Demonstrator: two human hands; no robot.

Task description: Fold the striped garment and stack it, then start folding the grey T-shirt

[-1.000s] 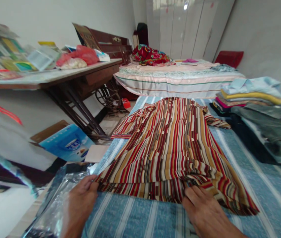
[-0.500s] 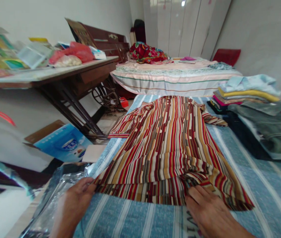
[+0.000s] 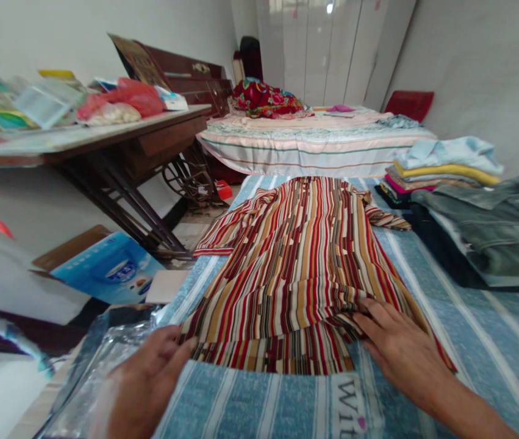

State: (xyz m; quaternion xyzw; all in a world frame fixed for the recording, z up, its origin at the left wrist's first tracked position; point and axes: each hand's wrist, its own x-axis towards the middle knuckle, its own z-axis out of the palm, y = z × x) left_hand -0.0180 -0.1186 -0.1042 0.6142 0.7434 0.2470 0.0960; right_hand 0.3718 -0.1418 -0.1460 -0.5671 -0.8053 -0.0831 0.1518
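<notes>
A striped garment [image 3: 296,256] in red, tan, cream and brown lies spread on a blue striped bed cover [image 3: 469,341]. My left hand [image 3: 144,378] pinches the near left corner of its hem, fingers closed on the cloth. My right hand [image 3: 400,353] rests flat on the near right part of the garment, fingers stretched out over a fold. The hem is doubled over between my two hands.
Folded clothes [image 3: 446,161] and dark jeans [image 3: 483,231] are stacked at the right. A clear plastic bag [image 3: 99,372] lies by my left hand. A cluttered wooden table [image 3: 117,131] stands at the left, a blue box [image 3: 108,268] on the floor, another bed [image 3: 314,143] behind.
My right hand slid forward and up onto the garment's right side. My left hand stayed at the left corner. The view shifted slightly rightward.
</notes>
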